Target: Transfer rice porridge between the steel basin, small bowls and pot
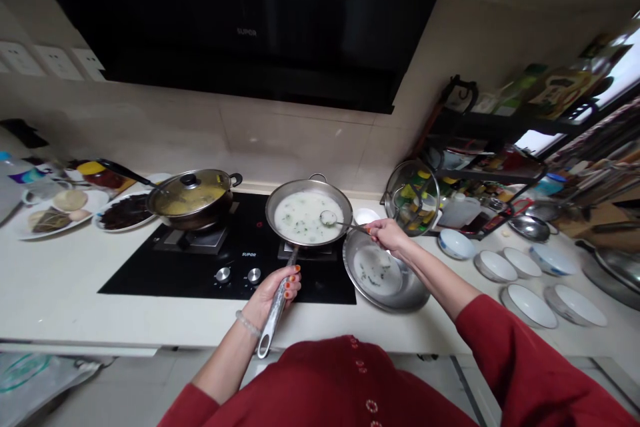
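Observation:
A steel pan point(280, 199) full of pale soup with green flecks stands on the right burner of the black cooktop point(165, 267). My left hand point(277, 290) is closed around the pan's long metal handle point(273, 323) at the counter's front. My right hand point(387, 235) grips the handle of a ladle point(330, 218) whose bowl dips into the soup at the pan's right side. Right of the pan, under my right wrist, lies a wide steel bowl point(400, 297) with a little soup in it.
A lidded pot point(193, 199) sits on the left burner. Plates of food point(55, 213) stand at the far left. A glass lid point(413, 197) leans against a spice rack point(495, 160). Several white bowls point(527, 303) line the right counter.

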{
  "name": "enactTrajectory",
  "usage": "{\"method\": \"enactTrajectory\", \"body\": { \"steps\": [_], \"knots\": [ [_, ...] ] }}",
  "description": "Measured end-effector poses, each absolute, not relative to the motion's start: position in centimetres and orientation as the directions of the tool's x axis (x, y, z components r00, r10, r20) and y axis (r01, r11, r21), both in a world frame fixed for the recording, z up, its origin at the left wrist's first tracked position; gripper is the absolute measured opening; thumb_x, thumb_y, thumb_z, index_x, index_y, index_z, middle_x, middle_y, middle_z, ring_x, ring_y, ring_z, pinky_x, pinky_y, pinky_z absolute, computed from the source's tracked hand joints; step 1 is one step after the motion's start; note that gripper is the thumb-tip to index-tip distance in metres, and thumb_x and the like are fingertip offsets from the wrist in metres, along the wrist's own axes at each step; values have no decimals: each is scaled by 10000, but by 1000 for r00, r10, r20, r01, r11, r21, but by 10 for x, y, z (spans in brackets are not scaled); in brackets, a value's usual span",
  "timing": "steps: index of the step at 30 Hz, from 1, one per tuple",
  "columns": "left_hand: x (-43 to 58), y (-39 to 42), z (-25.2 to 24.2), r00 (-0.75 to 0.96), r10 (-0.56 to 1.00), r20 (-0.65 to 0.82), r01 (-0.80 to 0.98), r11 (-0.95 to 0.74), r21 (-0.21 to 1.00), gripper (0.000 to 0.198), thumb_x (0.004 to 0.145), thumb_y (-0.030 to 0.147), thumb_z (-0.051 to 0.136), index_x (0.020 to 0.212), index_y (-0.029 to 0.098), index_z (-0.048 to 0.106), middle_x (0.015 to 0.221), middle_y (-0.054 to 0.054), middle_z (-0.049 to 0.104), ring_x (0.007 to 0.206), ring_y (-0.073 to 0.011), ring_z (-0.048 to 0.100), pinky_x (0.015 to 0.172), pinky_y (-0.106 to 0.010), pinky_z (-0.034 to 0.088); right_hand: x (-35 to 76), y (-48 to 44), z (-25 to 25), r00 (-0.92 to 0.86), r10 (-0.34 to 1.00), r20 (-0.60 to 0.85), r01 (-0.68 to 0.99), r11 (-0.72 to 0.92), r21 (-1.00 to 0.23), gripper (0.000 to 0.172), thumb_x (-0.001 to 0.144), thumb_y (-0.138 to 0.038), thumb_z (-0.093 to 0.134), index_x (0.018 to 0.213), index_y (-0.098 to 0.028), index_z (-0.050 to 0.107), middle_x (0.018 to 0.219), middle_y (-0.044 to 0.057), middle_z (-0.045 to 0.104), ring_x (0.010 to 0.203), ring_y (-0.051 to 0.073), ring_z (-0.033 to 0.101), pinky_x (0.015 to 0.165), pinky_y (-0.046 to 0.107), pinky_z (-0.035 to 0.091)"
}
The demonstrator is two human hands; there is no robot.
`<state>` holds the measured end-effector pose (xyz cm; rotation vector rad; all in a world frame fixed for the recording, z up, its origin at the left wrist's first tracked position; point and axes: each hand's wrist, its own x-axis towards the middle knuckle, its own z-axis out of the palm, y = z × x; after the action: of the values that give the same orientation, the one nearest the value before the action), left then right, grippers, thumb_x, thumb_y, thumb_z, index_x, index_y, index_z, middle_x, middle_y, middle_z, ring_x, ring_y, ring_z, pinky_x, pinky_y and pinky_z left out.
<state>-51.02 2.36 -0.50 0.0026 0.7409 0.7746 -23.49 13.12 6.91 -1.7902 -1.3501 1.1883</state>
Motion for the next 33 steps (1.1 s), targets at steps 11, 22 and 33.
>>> {"method": "enactTrajectory", "body": {
  "steps": [11, 22, 33],
  "knots": [
    [-513, 26, -18, 491, 669, -558, -649, 708, 277, 235, 879, 176, 542, 668, 140, 444, 517, 58, 376, 354, -11, 349, 316, -96, 281, -207, 107, 101, 49, 909, -413, 247, -412, -877, 193, 686, -89, 574, 865, -101, 643, 417, -57, 460, 314, 28, 292, 328, 138, 163],
    [-513, 24, -13, 481, 657, -581, -623, 722, 301, 235, 894, 198, 528, 680, 140, 451, 513, 58, 376, 355, -13, 339, 316, -98, 274, -118, 65, 114, 202, 900, -387, 245, -429, -869, 364, 651, -186, 622, 1002, -106, 672, 484, -42, 482, 362, 39, 315, 366, 157, 205],
    [-515, 25, -17, 482, 657, -579, -602, 729, 325, 198, 856, 227, 586, 729, 162, 449, 502, 74, 360, 341, -32, 367, 309, -113, 284, -101, 10, 0, 45, 999, 7, 968, -42, -249, 341, 816, -136, 428, 1040, -167, 682, 909, 122, 721, 780, 238, 676, 670, 312, 487]
  ]
}}
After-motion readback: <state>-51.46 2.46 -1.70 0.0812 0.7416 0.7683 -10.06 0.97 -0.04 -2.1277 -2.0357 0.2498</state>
